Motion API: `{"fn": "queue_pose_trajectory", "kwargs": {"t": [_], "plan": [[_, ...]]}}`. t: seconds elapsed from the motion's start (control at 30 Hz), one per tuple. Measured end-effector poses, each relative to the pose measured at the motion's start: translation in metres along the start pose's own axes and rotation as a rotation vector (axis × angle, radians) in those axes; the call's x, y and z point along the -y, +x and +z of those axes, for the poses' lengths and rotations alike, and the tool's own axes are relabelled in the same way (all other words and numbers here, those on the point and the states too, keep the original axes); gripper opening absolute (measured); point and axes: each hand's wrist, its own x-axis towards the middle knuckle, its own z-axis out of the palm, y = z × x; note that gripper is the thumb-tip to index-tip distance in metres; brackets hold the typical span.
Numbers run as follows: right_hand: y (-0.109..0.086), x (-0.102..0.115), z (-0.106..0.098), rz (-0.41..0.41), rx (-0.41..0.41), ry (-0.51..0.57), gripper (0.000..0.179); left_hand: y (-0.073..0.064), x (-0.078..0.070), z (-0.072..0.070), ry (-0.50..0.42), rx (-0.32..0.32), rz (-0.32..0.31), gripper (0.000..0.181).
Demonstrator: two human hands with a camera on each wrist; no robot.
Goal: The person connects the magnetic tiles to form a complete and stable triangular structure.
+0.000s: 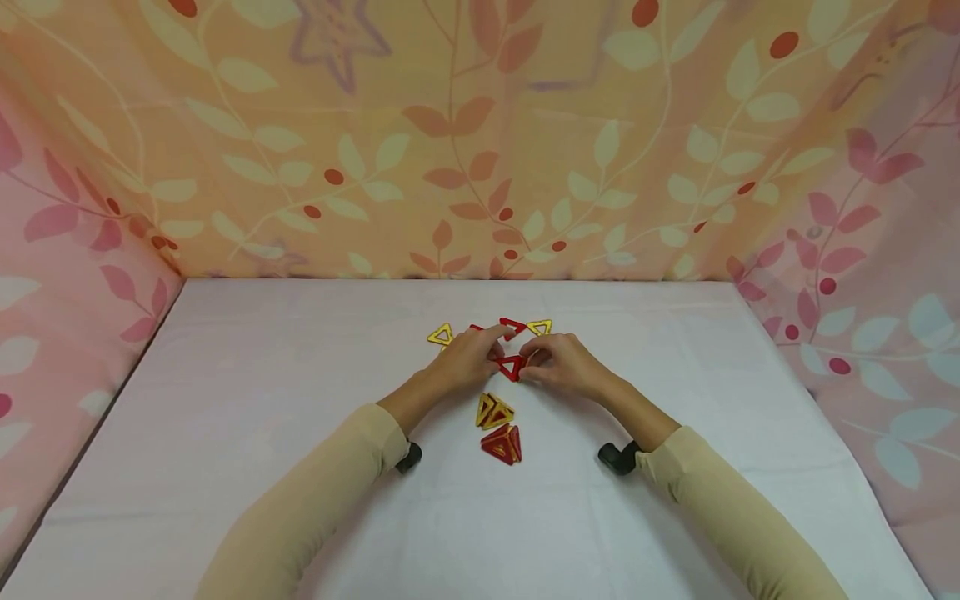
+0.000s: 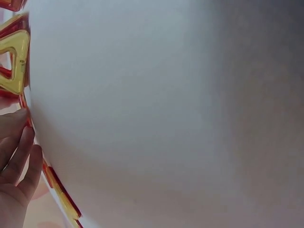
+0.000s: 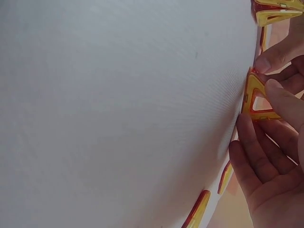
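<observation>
Whereas only a red face of the triangle (image 3: 263,115) is shown in the head view, a yellow face is revealed from the right wrist, where its frame is seen pinched between the thumb and fingers of the right hand (image 1: 564,364). Beside its left corner the left hand (image 1: 468,360) is held, but whether those fingers are clamped on anything cannot be told from any view. On the triangle's near side are shown a yellow stack (image 1: 495,412) and, nearer still, a red stack (image 1: 501,446), while a red piece (image 1: 513,321) and two yellow pieces (image 1: 538,322) are laid beyond it.
</observation>
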Motion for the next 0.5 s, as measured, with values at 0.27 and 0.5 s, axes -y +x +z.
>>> {"fn": "queue_pose_trajectory", "kwargs": {"t": [0.27, 0.5], "plan": [[-0.001, 0.001, -0.001, -0.008, -0.003, -0.006, 0.026, 0.003, 0.007, -0.012, -0.007, -0.129, 0.034, 0.047], [-0.001, 0.001, 0.000, -0.010, -0.003, -0.004, 0.026, 0.006, 0.012, -0.021, 0.003, -0.172, -0.004, 0.048]]}}
